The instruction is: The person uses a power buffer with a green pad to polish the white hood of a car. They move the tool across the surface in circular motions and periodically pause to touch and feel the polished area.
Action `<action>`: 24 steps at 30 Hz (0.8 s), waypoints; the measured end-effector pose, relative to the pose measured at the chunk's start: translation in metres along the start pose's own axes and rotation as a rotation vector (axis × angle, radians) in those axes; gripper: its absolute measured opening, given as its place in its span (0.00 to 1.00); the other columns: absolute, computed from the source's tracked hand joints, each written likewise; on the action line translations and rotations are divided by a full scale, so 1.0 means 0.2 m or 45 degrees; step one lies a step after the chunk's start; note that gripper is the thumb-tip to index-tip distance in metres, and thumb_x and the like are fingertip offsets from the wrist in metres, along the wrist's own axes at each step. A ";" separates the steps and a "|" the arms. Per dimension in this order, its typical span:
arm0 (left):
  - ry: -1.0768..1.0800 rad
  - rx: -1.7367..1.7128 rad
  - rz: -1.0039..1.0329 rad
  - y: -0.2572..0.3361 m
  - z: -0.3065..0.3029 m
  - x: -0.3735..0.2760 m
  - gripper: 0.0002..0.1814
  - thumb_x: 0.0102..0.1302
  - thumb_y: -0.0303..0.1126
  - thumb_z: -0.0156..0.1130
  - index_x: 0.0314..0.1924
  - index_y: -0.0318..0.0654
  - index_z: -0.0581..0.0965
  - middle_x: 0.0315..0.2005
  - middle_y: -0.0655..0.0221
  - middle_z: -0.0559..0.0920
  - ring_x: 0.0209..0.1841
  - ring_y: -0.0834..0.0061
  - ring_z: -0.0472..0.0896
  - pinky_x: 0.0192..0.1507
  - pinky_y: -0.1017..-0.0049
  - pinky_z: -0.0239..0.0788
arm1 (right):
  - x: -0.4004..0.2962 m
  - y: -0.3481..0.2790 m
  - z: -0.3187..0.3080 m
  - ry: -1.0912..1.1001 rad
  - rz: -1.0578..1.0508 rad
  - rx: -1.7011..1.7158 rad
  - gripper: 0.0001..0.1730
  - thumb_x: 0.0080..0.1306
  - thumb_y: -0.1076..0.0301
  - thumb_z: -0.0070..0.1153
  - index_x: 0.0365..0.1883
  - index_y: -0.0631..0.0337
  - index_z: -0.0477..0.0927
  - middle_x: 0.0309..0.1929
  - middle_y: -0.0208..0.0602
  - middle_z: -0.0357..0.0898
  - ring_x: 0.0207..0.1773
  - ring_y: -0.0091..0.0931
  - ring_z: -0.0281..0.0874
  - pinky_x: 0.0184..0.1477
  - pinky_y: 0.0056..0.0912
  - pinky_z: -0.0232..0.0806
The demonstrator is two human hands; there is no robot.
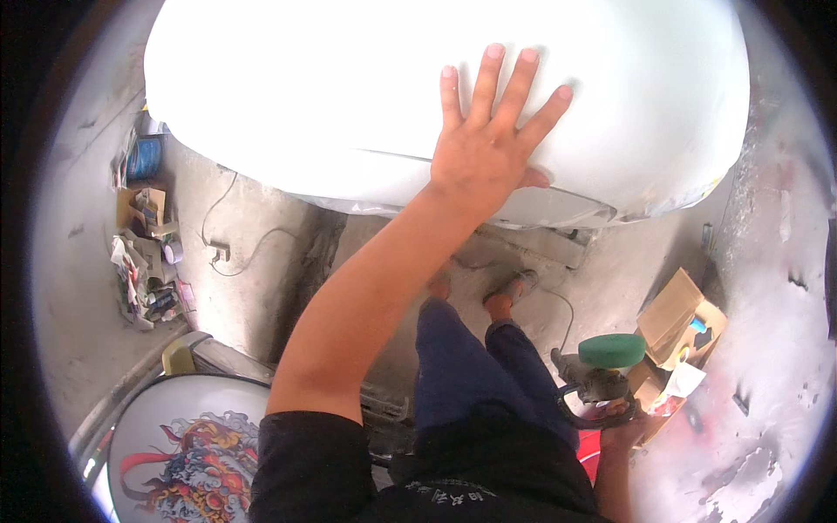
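Observation:
My left hand lies flat, fingers spread, on a large white glossy curved panel, which looks like vehicle bodywork. Glare washes out much of its surface. A seam runs along the panel's near side, just below the hand. Low at my right side, my right hand grips a dark power polisher, partly hidden by the tool. Its green foam pad faces away from me, well apart from the panel. A loop-shaped handle curves around the polisher's near side.
An open cardboard box stands right of the polisher. A cable trails over the concrete floor. Boxes and bottles line the left wall, near a blue bucket and a socket block. Behind my left is a surface with colourful artwork.

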State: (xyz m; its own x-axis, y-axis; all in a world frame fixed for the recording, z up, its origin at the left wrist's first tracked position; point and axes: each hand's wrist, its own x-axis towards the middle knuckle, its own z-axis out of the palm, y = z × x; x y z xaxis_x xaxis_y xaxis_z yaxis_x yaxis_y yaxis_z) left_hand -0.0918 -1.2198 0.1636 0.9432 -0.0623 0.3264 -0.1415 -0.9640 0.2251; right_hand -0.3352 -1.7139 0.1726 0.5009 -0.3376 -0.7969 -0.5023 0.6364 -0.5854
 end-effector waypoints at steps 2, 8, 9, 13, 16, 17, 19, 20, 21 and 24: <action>-0.042 0.009 -0.013 -0.04 -0.05 -0.02 0.61 0.39 0.62 0.76 0.74 0.71 0.55 0.75 0.57 0.47 0.76 0.42 0.41 0.66 0.27 0.41 | 0.02 0.00 -0.04 -0.015 0.010 0.023 0.11 0.63 0.61 0.45 0.39 0.54 0.74 0.28 0.27 0.75 0.27 0.22 0.75 0.31 0.26 0.76; -0.104 0.103 -0.152 -0.24 -0.16 -0.14 0.58 0.44 0.63 0.72 0.75 0.67 0.55 0.76 0.58 0.45 0.77 0.45 0.40 0.69 0.32 0.36 | -0.05 0.01 0.00 0.054 -0.070 0.017 0.12 0.66 0.58 0.43 0.32 0.56 0.74 0.25 0.27 0.73 0.24 0.21 0.71 0.27 0.25 0.71; -0.123 0.114 -0.169 -0.25 -0.17 -0.15 0.58 0.44 0.63 0.72 0.75 0.66 0.55 0.76 0.58 0.44 0.77 0.45 0.40 0.69 0.32 0.36 | -0.07 0.01 0.04 0.077 -0.060 0.029 0.14 0.68 0.58 0.41 0.30 0.56 0.74 0.25 0.27 0.73 0.24 0.21 0.70 0.27 0.24 0.69; -0.162 0.117 -0.172 -0.25 -0.18 -0.13 0.61 0.43 0.65 0.72 0.76 0.64 0.53 0.76 0.55 0.42 0.77 0.44 0.39 0.69 0.31 0.36 | -0.10 0.04 0.06 0.218 -0.135 -0.016 0.14 0.68 0.59 0.41 0.29 0.56 0.74 0.22 0.25 0.72 0.22 0.20 0.70 0.26 0.23 0.69; -0.215 0.082 -0.163 -0.16 -0.14 -0.07 0.62 0.43 0.66 0.72 0.76 0.64 0.51 0.77 0.55 0.40 0.77 0.44 0.37 0.69 0.31 0.35 | -0.07 0.05 -0.03 0.225 -0.127 0.030 0.13 0.68 0.55 0.44 0.30 0.54 0.72 0.23 0.26 0.72 0.21 0.23 0.70 0.26 0.28 0.70; -0.213 0.058 -0.141 -0.11 -0.12 -0.05 0.62 0.43 0.65 0.72 0.76 0.64 0.51 0.77 0.56 0.40 0.77 0.45 0.37 0.70 0.32 0.35 | -0.06 0.05 -0.04 0.243 -0.114 0.074 0.14 0.67 0.53 0.46 0.31 0.53 0.72 0.23 0.26 0.72 0.20 0.25 0.69 0.25 0.29 0.70; -0.208 0.000 -0.092 0.00 -0.06 -0.01 0.63 0.43 0.64 0.73 0.76 0.64 0.50 0.77 0.56 0.40 0.77 0.45 0.36 0.70 0.32 0.36 | -0.07 0.05 -0.06 0.211 -0.109 0.113 0.13 0.67 0.54 0.46 0.31 0.53 0.71 0.23 0.26 0.72 0.21 0.25 0.70 0.26 0.29 0.71; -0.199 0.005 -0.056 0.05 -0.02 -0.01 0.62 0.44 0.64 0.73 0.76 0.65 0.50 0.77 0.57 0.39 0.77 0.45 0.36 0.70 0.32 0.35 | -0.07 0.05 -0.06 0.192 -0.103 0.130 0.13 0.67 0.54 0.46 0.31 0.53 0.71 0.23 0.26 0.72 0.21 0.25 0.70 0.26 0.29 0.71; -0.186 0.005 -0.019 0.10 0.00 0.00 0.62 0.44 0.63 0.73 0.76 0.65 0.49 0.77 0.57 0.39 0.77 0.46 0.35 0.70 0.32 0.35 | -0.06 0.05 -0.08 0.194 -0.101 0.141 0.13 0.66 0.54 0.47 0.31 0.53 0.71 0.23 0.26 0.72 0.21 0.24 0.71 0.26 0.28 0.71; -0.191 0.008 0.026 0.09 0.01 -0.01 0.62 0.46 0.62 0.73 0.76 0.65 0.48 0.77 0.57 0.39 0.78 0.47 0.34 0.71 0.33 0.34 | -0.05 0.04 -0.13 0.187 -0.110 0.147 0.14 0.66 0.53 0.47 0.31 0.54 0.72 0.23 0.27 0.72 0.22 0.24 0.72 0.27 0.28 0.71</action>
State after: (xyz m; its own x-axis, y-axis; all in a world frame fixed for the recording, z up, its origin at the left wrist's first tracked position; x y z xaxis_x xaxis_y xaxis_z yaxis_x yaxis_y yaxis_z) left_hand -0.0953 -1.2378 0.1655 0.9745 -0.1197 0.1899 -0.1601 -0.9636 0.2139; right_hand -0.3624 -1.7233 0.1723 0.4261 -0.4866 -0.7626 -0.3737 0.6730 -0.6383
